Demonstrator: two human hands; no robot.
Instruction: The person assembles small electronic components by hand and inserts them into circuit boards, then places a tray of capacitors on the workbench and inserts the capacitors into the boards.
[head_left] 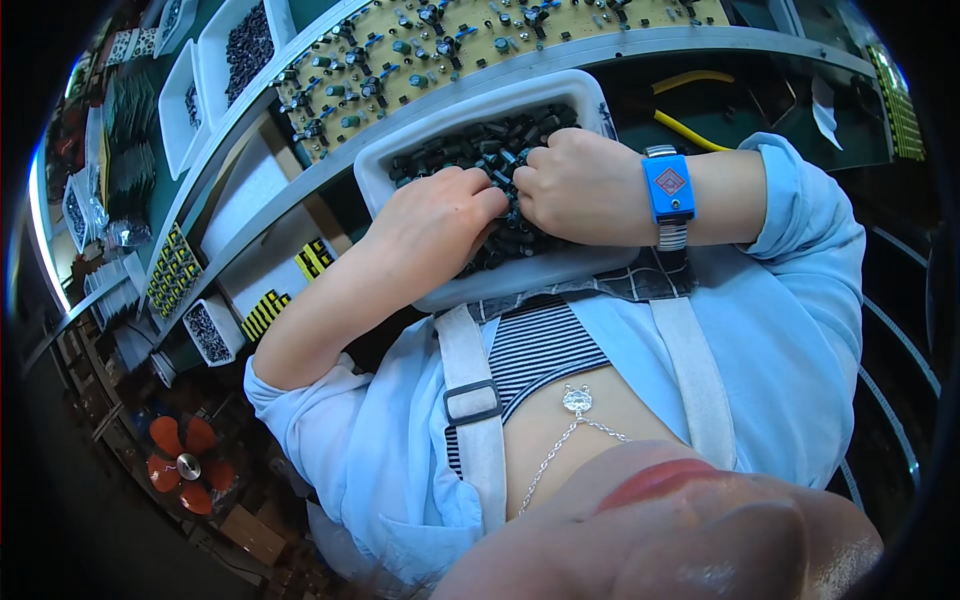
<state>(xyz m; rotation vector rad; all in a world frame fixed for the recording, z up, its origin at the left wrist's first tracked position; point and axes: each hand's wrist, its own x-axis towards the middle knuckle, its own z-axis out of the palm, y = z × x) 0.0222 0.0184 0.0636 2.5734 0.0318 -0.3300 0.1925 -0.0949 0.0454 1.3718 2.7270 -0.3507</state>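
Observation:
A white plastic bin (375,170) full of small dark cylindrical capacitors (530,125) sits close against my body. Both hands are over it, nearly meeting at its middle. My left hand (440,220) has its fingers bent down and closed at the capacitors. Beside it, my right hand (580,185) is curled with the knuckles up. Several capacitors with pale green ends show in the gap between the hands. The fingertips are mostly hidden, so how many pieces each holds cannot be seen. A blue wrist strap (670,188) with a metal band circles my right wrist.
Beyond the bin, a metal rail (640,45) borders a line of tan circuit boards (400,60) carrying parts. White bins (200,60) of dark pieces stand far left. Yellow-and-black strips (265,315) and a small parts box (212,332) lie left; yellow tubing (685,130) lies right.

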